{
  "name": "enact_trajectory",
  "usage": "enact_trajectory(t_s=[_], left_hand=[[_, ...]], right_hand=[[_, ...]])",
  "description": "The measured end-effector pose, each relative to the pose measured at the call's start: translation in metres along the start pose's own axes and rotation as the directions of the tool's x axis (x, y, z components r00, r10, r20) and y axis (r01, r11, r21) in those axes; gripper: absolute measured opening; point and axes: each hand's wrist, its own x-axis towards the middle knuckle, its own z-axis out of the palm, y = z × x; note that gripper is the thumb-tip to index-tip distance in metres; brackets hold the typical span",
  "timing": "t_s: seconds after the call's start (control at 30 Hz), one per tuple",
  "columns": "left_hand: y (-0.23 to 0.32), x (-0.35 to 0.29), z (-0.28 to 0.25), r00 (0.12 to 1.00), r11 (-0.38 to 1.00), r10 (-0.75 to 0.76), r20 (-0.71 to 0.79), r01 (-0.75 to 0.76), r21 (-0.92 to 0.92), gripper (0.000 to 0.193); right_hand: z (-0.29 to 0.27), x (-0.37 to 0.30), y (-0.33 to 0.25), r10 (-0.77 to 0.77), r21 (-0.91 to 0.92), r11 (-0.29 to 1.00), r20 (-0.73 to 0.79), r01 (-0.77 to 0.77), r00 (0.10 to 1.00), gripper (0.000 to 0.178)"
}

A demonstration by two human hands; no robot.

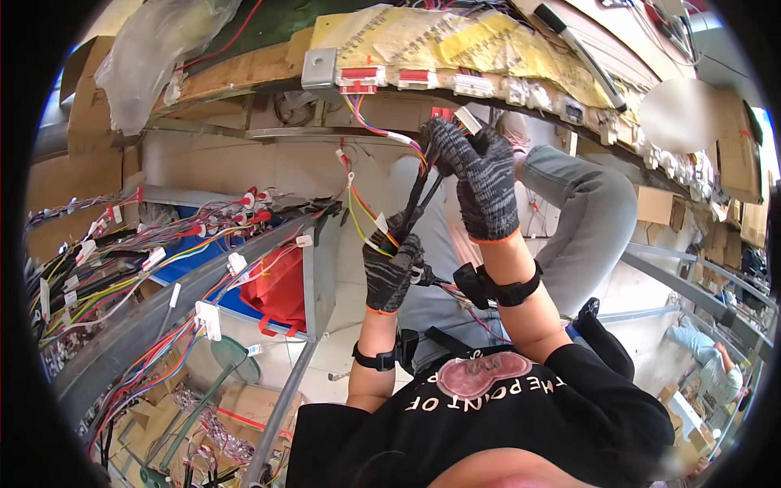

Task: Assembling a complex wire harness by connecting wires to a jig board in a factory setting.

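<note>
Holding wires (422, 156), right hand (486, 175) near bench edge (443, 84), floor (281, 167) leftward

Your left hand (390, 275) and right hand (486, 183) cover parts of the wire bundle (416, 189), the plastic bag (159, 61) is cut off above, and a pale round patch (678, 114) is blurred

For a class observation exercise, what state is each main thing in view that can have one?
Left hand: gloved, closed on wire bundle
Right hand: gloved, curled, grip unclear
Clear plastic bag: crumpled
Red fabric: creased
Yellow tape: wrinkled
Marker: lying slanted
Wrist straps: fastened
</note>
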Motion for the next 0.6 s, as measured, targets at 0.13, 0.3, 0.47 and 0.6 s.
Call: enact_trajectory(t_s=[0.13,0.3,0.47,0.6], left_hand=[[-0.004,0.002,-0.007,0.998,0.983,0.064,-0.026,-0.068,-0.171,0.040],[0.002,0.006,-0.007,0.999,0.979,0.030,-0.029,-0.035,-0.200,0.040],[-0.005,0.010,-0.012,0.999,0.977,0.038,-0.031,-0.044,-0.207,0.036],[0.000,0.008,-0.006,0.998,0.971,0.020,-0.055,-0.032,-0.239,0.033]], right_hand=[[0.011,0.000,-0.005,-0.052,0.006,0.999,0.031,0.052,0.998,0.024],[0.024,0.009,0.004,-0.302,-0.096,0.949,-0.011,0.299,0.953,0.015],[0.030,0.012,0.008,-0.300,-0.130,0.947,-0.032,0.293,0.954,0.015],[0.036,0.011,0.008,-0.280,-0.061,0.959,-0.096,0.275,0.955,0.015]])
